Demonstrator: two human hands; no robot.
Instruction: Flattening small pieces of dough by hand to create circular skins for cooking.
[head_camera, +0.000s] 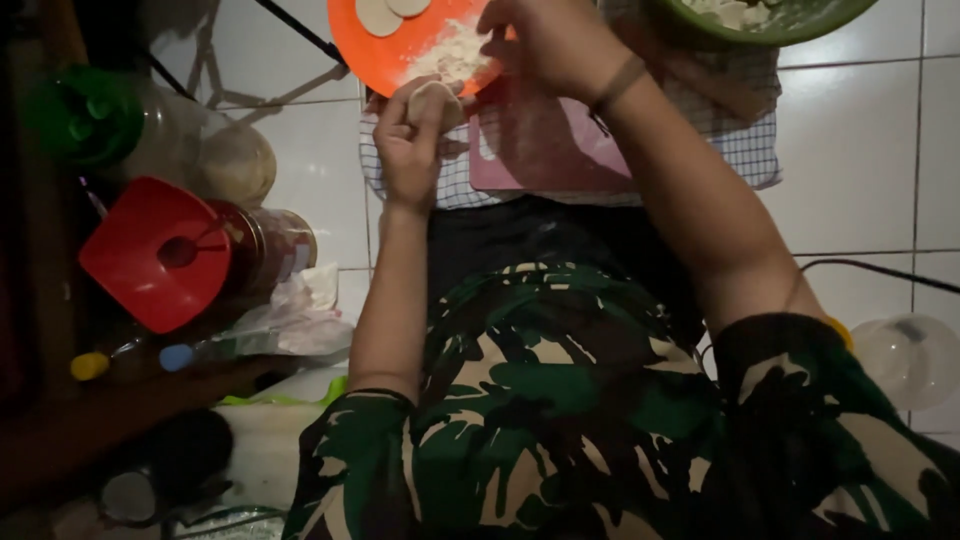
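The left hand (410, 140) cups a pale round dough piece (436, 98), fingers (392, 128) curled closed around its edge, thumb against it. At about two o'clock from it, the right hand (545, 40) is bunched at the rim of the orange plate (375, 55), fingertips drawn together over a heap of white flour (452, 55); whether they pinch anything, I cannot tell. Two flat dough discs (378, 14) lie on the plate at eleven o'clock from the flour. Below both hands a pink board (535, 150) rests on a checked cloth (745, 150) on the tiled floor (860, 150). A green bowl (800, 20) sits at the top, at one o'clock. To shape the piece well, I judge the cupped hand should stay loose and turn the dough evenly, with a light dusting. At nine o'clock stand a red-lidded jar (160, 250) and a green-capped jar (85, 115).
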